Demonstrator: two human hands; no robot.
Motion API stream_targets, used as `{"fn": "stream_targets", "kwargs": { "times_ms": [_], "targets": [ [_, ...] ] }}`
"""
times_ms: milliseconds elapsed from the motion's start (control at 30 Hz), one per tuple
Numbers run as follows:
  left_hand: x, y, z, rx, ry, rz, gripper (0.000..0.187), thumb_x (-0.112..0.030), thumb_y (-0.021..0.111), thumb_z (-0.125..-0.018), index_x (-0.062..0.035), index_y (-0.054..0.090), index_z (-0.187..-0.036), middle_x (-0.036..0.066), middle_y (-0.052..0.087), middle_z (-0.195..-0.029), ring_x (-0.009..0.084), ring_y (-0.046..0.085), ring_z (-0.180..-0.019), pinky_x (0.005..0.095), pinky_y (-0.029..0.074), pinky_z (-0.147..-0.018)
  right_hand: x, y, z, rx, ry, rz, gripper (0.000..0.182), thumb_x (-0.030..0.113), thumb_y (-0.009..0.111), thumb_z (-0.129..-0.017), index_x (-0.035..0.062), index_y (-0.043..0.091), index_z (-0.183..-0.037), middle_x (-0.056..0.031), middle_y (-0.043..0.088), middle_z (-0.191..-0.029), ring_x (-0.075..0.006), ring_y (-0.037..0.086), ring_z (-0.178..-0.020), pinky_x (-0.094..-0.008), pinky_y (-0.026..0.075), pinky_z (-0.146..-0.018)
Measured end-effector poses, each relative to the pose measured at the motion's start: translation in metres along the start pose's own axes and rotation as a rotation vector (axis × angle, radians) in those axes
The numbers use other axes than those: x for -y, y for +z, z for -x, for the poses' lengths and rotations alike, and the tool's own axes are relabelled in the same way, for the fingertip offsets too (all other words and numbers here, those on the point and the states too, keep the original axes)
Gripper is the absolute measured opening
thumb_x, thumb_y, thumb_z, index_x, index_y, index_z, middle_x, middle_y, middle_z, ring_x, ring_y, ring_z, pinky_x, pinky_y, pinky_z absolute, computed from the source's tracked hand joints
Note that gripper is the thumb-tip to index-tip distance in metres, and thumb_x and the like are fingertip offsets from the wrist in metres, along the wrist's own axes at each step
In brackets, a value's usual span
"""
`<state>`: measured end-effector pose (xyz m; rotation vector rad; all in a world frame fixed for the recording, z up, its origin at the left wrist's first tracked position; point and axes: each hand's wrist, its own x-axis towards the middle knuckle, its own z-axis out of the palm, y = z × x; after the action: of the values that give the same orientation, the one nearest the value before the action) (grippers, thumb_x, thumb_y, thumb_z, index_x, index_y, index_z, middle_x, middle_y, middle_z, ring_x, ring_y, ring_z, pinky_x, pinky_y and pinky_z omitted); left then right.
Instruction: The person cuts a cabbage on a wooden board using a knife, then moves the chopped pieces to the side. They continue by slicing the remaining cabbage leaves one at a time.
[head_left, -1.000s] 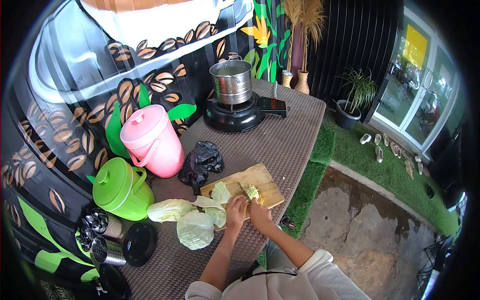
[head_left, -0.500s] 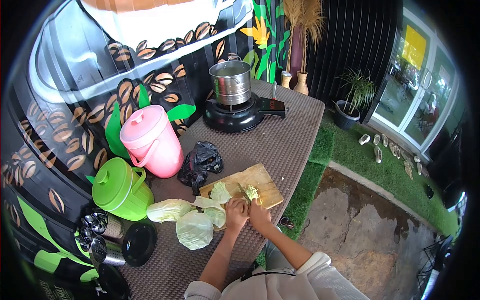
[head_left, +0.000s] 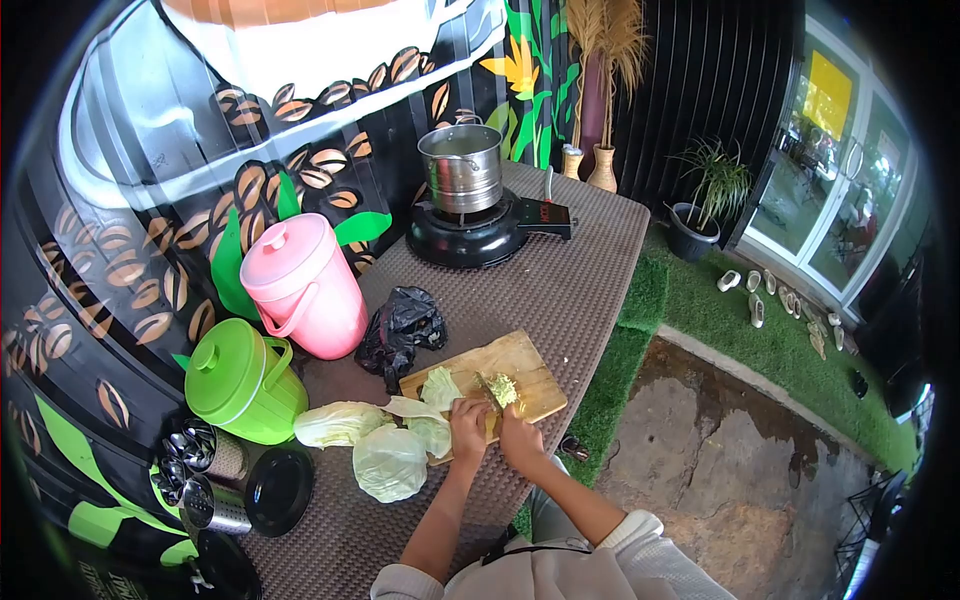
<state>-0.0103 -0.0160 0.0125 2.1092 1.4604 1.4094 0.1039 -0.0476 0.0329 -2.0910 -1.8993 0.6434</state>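
Observation:
My right hand (head_left: 520,438) is closed round a knife (head_left: 485,382), whose handle is hidden in the grip and whose blade shows only in part. The blade lies over a wooden cutting board (head_left: 535,362). Beside it, my left hand (head_left: 469,428) presses with curled fingers on cabbage at the board's near edge; the piece under the fingers is mostly covered. Finely shredded cabbage (head_left: 502,389) is heaped past the blade. To the left are loose cabbage leaves (head_left: 438,388), a pale wedge of cabbage (head_left: 340,424) and a rounded cabbage piece (head_left: 390,463).
A black plastic bag (head_left: 405,330) sits behind the board. Further back, a steel pot (head_left: 460,170) stands on a black portable stove (head_left: 465,235). Pink (head_left: 310,290) and green lidded jugs (head_left: 245,385) line the wall, near cutlery holders (head_left: 215,503) and a black plate (head_left: 279,490).
My right hand has shifted slightly away from my left, opening a small gap between them. Cabbage and board stay in place.

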Motion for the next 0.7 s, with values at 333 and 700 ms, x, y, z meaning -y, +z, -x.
{"fn": "stream_targets", "kwargs": {
  "times_ms": [333,700],
  "targets": [
    [0.002,0.003,0.002,0.006,-0.111,0.067,0.009,0.0,0.065,-0.08,-0.0008,0.067,-0.088,0.014,0.066,-0.085,0.031,0.062,-0.083,0.037,0.05,-0.073,0.008,-0.012,0.021,0.014,0.037,-0.066,0.025,0.022,0.049,-0.091,0.0019,0.042,-0.104,-0.0261,0.066,-0.081,-0.0418,0.067,-0.079,-0.053,0.053,-0.067],
    [0.005,0.004,0.004,0.016,-0.143,0.104,0.024,0.0,0.066,-0.082,-0.001,0.045,-0.095,0.015,0.06,-0.083,0.0327,0.066,-0.083,0.0407,0.049,-0.068,-0.001,-0.01,0.007,-0.078,-0.082,-0.012,0.026,0.024,0.046,-0.093,0.0013,0.044,-0.108,-0.025,0.066,-0.08,-0.0428,0.066,-0.074,-0.0501,0.054,-0.063]
  ]
}}
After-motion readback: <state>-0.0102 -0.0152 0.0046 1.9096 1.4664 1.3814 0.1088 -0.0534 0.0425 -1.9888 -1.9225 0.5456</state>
